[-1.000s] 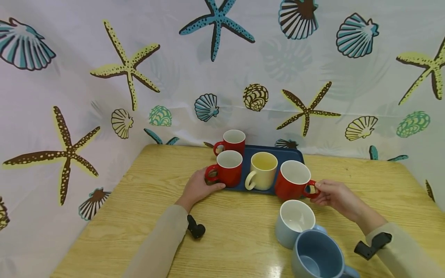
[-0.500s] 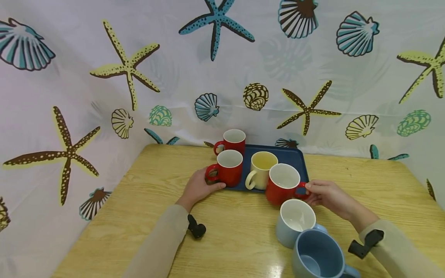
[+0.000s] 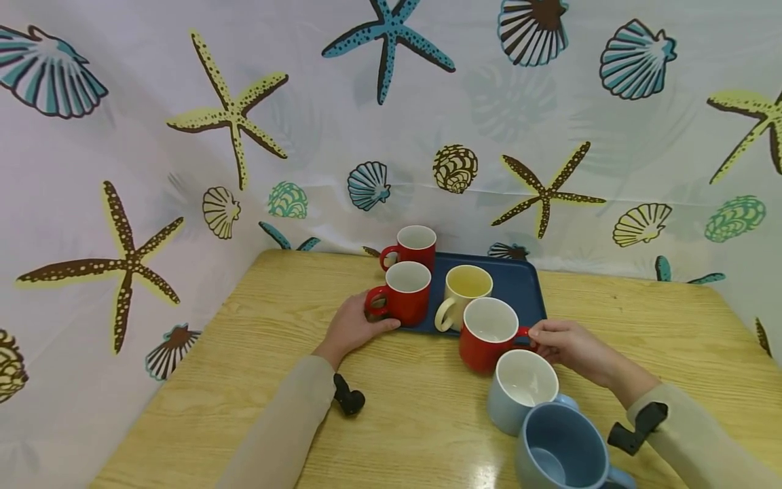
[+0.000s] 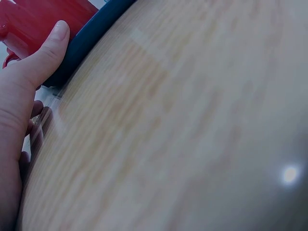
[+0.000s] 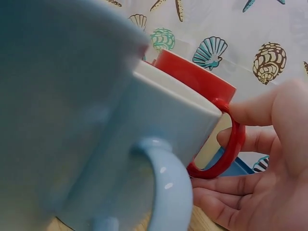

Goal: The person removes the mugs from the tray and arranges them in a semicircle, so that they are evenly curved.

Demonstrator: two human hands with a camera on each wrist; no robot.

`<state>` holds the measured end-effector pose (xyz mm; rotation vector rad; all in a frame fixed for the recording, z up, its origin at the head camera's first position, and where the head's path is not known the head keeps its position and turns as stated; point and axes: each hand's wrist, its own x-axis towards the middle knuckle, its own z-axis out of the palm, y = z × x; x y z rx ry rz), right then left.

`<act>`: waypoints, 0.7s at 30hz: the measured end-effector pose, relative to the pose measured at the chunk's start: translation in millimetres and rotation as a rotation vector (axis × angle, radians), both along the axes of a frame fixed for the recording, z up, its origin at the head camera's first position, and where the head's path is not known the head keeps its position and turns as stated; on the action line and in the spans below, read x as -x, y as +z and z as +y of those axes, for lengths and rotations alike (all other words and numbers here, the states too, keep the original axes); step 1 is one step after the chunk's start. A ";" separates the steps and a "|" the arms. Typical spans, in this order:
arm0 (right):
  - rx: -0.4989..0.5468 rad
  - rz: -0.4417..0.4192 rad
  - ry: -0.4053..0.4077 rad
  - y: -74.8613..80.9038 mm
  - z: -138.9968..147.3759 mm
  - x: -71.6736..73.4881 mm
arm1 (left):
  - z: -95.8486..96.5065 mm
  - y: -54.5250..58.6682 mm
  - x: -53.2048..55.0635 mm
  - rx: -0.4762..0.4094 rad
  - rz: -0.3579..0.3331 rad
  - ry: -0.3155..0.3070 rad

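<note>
By its handle, my right hand (image 3: 565, 346) pinches a red mug (image 3: 485, 336) with a white inside, over the front edge of the blue tray (image 3: 516, 282). The right wrist view shows thumb and fingers at the red handle (image 5: 237, 142). My left hand (image 3: 351, 329) holds the tray's front left corner; its thumb (image 4: 50, 48) lies at the rim in the left wrist view, other fingers partly hidden below. Close by it stands another red mug (image 3: 412, 299) on the tray, with a third red mug (image 3: 421, 248) behind and a cream mug (image 3: 470, 292) to the right.
A pale blue mug (image 3: 513, 401) and a darker blue mug (image 3: 552, 441) stand on the wooden table (image 3: 391, 421) at front right, just before the held mug. Behind the tray hangs a white cloth (image 3: 293, 61) printed with shells and starfish.
My right hand has drawn the red mug left and toward the front, from the tray's right end to in front of the cream mug. The left hand stays at the tray corner.
</note>
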<state>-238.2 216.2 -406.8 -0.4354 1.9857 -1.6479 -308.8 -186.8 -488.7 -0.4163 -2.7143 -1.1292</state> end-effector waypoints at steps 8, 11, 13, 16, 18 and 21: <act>-0.036 -0.009 0.034 -2.5 -4.3 0.0 | 1.7 3.2 -2.2 -0.015 -0.011 -0.008; -0.035 -0.010 0.060 -4.2 -4.1 0.4 | 2.1 4.5 -2.5 -0.019 -0.013 -0.012; -0.032 -0.011 0.075 -5.3 -4.4 0.9 | 2.0 4.9 -2.4 -0.017 -0.010 -0.011; -0.020 -0.012 0.094 -6.4 -5.5 1.5 | 1.7 4.9 -2.3 -0.010 -0.002 -0.010; -0.014 -0.015 0.105 -6.9 -6.2 1.6 | 1.4 4.7 -2.5 -0.009 -0.002 -0.008; -0.005 -0.019 0.116 -7.7 -7.5 1.6 | 0.7 4.3 -3.3 -0.014 -0.005 -0.006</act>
